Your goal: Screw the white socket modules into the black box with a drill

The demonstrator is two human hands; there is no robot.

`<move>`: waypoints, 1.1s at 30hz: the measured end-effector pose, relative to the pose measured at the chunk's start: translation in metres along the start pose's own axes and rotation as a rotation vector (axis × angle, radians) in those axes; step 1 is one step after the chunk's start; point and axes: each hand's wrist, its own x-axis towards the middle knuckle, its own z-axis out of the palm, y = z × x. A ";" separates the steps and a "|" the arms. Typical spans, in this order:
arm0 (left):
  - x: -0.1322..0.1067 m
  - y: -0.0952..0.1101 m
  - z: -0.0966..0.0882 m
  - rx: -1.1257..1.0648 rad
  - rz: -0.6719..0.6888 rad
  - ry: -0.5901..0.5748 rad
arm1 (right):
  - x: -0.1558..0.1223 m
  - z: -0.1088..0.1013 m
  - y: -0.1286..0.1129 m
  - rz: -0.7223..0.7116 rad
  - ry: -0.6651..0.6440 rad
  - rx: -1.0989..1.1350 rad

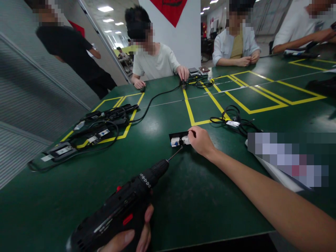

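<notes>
My left hand [147, 218] is wrapped round the grip of a black cordless drill [123, 199] with red buttons, low in the view. Its long thin bit [175, 154] points up and right, its tip close to the front edge of a small black rectangular piece or recess [178, 135] in the table. White blocks [175, 141] sit there, one with a blue mark. Curled over the right end of this piece, my right hand [201, 140] has its fingers closed against the right white block. The fingertips hide the exact contact.
Black adapters and cables [105, 129] lie left within yellow tape. Another cable bundle [232, 120] lies right of my right hand, near a pale blurred item [273, 168]. Across the green table [157, 119], a seated person [157, 59] touches a dark object. Others sit right; one stands left.
</notes>
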 end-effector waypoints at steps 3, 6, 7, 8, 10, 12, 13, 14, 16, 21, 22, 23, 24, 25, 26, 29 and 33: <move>0.001 0.002 0.000 -0.048 0.016 0.011 | 0.000 0.000 0.000 0.007 -0.002 0.001; 0.002 0.003 0.001 -0.071 0.014 -0.001 | 0.001 0.000 0.000 0.013 -0.004 0.001; 0.003 0.003 0.001 -0.071 0.011 -0.008 | 0.000 0.000 0.000 0.014 -0.004 0.000; 0.003 0.003 0.000 -0.070 0.006 -0.013 | 0.000 0.000 0.000 0.012 -0.005 -0.002; 0.003 0.003 0.000 -0.069 0.000 -0.017 | 0.000 0.000 0.000 0.008 -0.001 -0.004; 0.003 0.003 0.000 -0.075 -0.002 -0.013 | 0.000 0.000 0.001 0.005 0.003 -0.004; 0.003 0.003 0.000 -0.080 -0.002 -0.009 | 0.000 0.000 0.001 0.005 0.002 -0.004; 0.003 0.002 0.000 -0.086 -0.004 -0.006 | 0.000 0.001 0.001 0.006 0.000 -0.004; 0.003 0.002 0.001 -0.093 -0.009 -0.005 | 0.000 0.001 0.001 0.007 -0.003 -0.005; 0.003 0.003 0.000 -0.081 -0.003 -0.016 | 0.001 0.002 0.002 0.005 0.002 -0.005; 0.004 0.002 0.000 -0.079 -0.003 -0.014 | 0.001 0.002 0.002 0.004 0.002 -0.005; 0.004 0.002 0.000 -0.080 -0.004 -0.012 | 0.001 0.001 0.002 0.004 0.000 -0.005; 0.004 0.002 0.000 -0.081 -0.004 -0.008 | 0.001 0.001 0.002 0.003 -0.001 -0.005; 0.004 0.002 0.000 -0.082 -0.004 -0.005 | 0.001 0.001 0.001 0.003 -0.002 -0.006; 0.004 0.001 0.000 -0.083 -0.005 -0.001 | 0.001 0.001 0.001 0.004 -0.003 -0.007; 0.005 0.002 0.000 -0.082 0.000 0.002 | 0.001 0.000 0.000 0.010 -0.010 -0.009; 0.005 0.003 0.003 -0.066 0.012 0.011 | 0.001 0.001 0.000 0.011 -0.011 -0.009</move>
